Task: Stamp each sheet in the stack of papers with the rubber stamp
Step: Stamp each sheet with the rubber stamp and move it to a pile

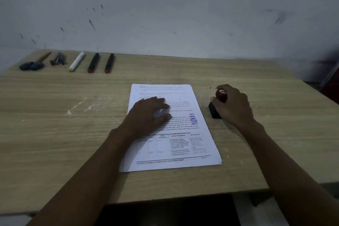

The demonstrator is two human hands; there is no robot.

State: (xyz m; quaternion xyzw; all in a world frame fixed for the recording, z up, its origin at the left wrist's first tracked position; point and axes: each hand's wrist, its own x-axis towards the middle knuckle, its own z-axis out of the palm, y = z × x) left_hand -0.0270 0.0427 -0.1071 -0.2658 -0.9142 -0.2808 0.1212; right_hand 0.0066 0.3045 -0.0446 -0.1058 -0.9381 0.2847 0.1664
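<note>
Head view: a wooden table [55,134] against a pale wall. At centre lies the paper stack [176,145], top sheet bearing a blue stamp mark [191,118]. The left hand [146,113] rests flat on the stack, fingers straight. At 3 o'clock, just beside the stack's right edge, the right hand [233,104] grips the stamp [219,103], whose base sits on the table. Open tabletop lies at 9 o'clock. Pens [93,62] line the far edge at 11 o'clock.

White paper stack [180,154], purple-stamped, flat mid-table; red-knobbed black rubber stamp [217,103] just right
</note>
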